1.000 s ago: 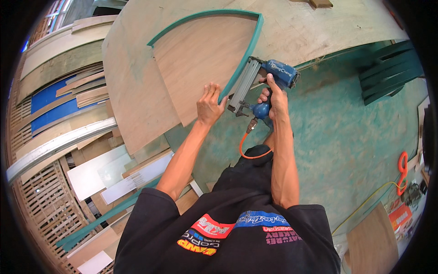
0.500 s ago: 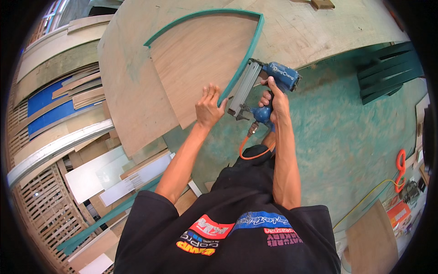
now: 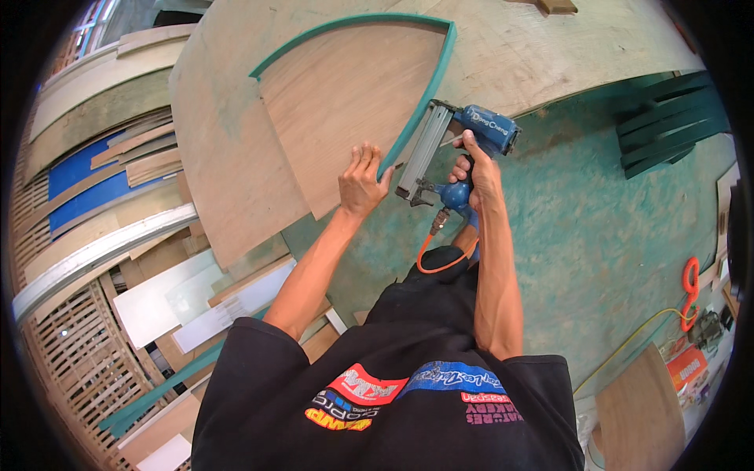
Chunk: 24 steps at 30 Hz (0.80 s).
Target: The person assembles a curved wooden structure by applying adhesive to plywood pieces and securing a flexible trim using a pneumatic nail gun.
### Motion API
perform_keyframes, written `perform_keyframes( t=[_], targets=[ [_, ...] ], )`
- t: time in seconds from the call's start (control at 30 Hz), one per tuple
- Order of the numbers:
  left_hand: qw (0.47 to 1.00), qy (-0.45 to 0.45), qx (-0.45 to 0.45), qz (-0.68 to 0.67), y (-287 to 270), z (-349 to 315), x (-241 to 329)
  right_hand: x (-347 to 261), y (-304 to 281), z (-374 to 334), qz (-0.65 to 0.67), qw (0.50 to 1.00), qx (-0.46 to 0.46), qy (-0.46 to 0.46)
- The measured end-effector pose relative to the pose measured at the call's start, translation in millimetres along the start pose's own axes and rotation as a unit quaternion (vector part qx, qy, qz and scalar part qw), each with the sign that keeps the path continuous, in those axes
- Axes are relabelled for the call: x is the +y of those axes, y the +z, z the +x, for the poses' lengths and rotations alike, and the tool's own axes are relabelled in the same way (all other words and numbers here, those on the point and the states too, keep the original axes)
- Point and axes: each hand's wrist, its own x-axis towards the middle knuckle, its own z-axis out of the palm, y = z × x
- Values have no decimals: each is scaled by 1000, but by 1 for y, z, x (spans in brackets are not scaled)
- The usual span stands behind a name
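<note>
A brad nailer (image 3: 488,129), blue with a long grey magazine, is held by its handle in my right hand (image 3: 481,174). Its nose meets the outer side of a thin green strip (image 3: 426,98) bordering a fan-shaped plywood panel (image 3: 353,94); whether it touches is hard to tell. An orange air hose (image 3: 424,255) hangs from the tool's handle end. At the strip's near end, my left hand (image 3: 361,184) pinches it between thumb and fingers, with the fingers lying over the panel. A second green strip (image 3: 345,23) curves along the panel's far edge and joins the first at a corner.
Beneath the panel lies a larger plywood sheet (image 3: 212,141). Boards and offcuts (image 3: 145,306) are stacked on slatted racks at left. Dark green slats (image 3: 667,122) sit at far right. A yellow hose (image 3: 628,337) and a brown board (image 3: 640,412) are at lower right.
Almost nothing differs. The panel, both hands and the nailer appear shifted very slightly to the right in the picture; both grips are the same.
</note>
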Motion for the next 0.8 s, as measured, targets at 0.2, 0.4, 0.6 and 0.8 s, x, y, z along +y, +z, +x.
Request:
perform_keyframes(
  t=[0.2, 0.4, 0.6, 0.8],
  targets=[
    [1000, 20, 8, 16, -3, 7, 1, -9, -1, -4, -7, 1000, -15, 19],
    [1000, 7, 12, -11, -10, 12, 12, -15, -4, -13, -4, 999, -41, -1],
    [994, -26, -60, -85, -30, 27, 27, -14, -5, -12, 2, 999, -38, 4],
    [992, -112, -47, -19, -38, -43, 5, -12, -5, -10, 32, 999, -42, 5]
  ],
)
